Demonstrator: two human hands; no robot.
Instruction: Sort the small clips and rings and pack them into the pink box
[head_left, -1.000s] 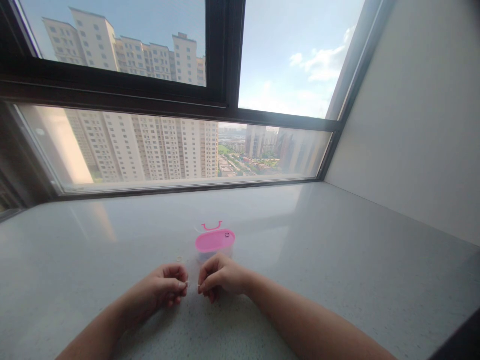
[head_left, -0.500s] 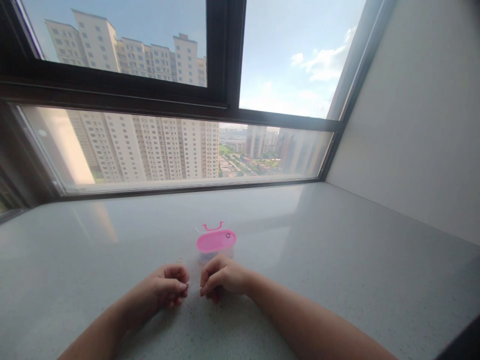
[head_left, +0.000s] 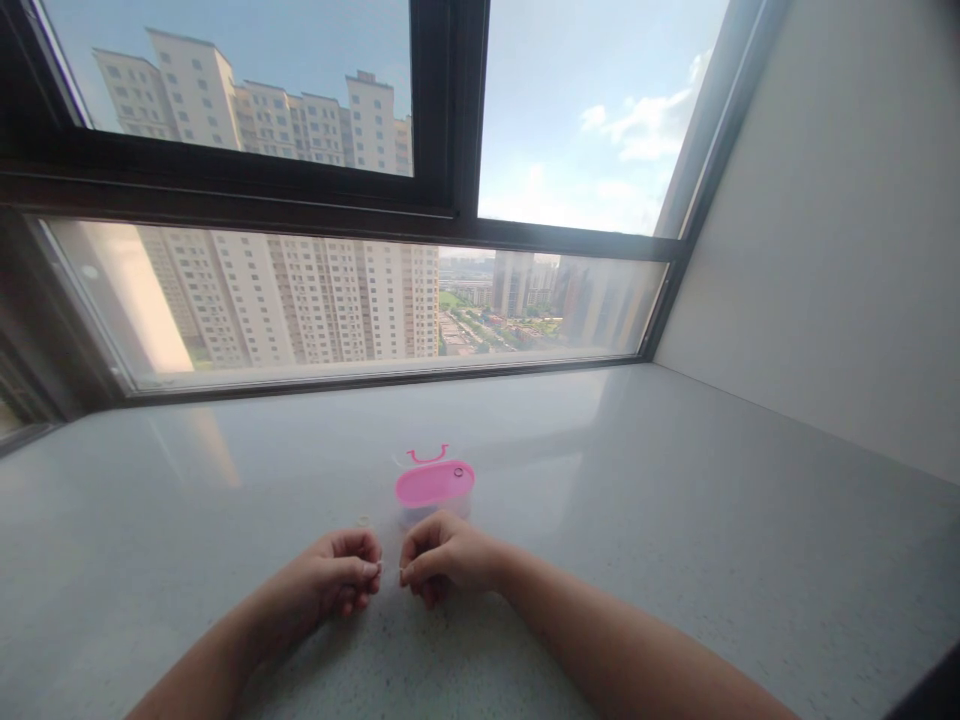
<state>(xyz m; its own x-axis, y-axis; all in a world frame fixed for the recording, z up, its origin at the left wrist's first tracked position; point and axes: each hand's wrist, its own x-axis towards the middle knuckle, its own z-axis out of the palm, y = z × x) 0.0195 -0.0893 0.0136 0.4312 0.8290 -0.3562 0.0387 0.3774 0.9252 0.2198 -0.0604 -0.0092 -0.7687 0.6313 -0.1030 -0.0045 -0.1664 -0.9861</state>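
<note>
Nearside of the pink-lidded box (head_left: 435,485), fine handling seems in hand: left hand (head_left: 346,571) and right hand (head_left: 441,555) each apparently pinch 1 tiny pale bit (head_left: 381,566); the next move likely needs steady fingers (head_left: 370,571).

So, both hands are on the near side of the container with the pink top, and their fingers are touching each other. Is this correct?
Not quite: the head view shows a gap between the left hand and the right hand, so their fingers are not touching. Both hands are indeed on the near side of the container with the pink top.
</note>
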